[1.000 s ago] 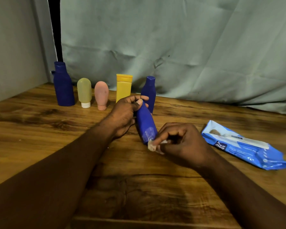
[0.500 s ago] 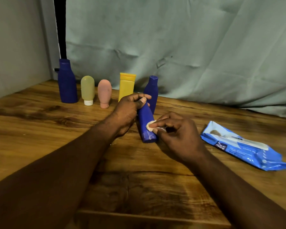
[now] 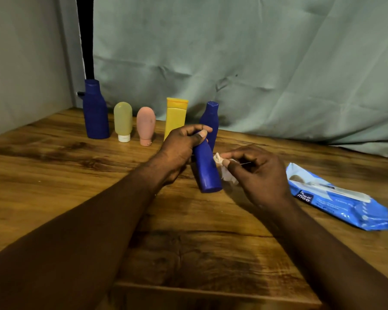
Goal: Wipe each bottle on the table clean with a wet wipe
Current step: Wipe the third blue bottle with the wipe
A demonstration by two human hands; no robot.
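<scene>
Left hand (image 3: 179,148) is curled around the top end of a blue bottle (image 3: 206,173), which is tilted over the middle of the wooden table (image 3: 54,175), flat bottom down. Can't tell if it actually touches the wood. Right hand (image 3: 262,177) pinches a scrunched white wipe (image 3: 225,170) between thumb and fingers, right against the bottle's side. On the right lies a blue pack of wipes (image 3: 338,199). It reads "mee mee", and the smaller print is too blurry to read. Standing along the back: big blue bottle (image 3: 95,113), greenish tube (image 3: 123,119), pink tube (image 3: 146,124), yellow tube (image 3: 176,114), small blue bottle (image 3: 210,120).
</scene>
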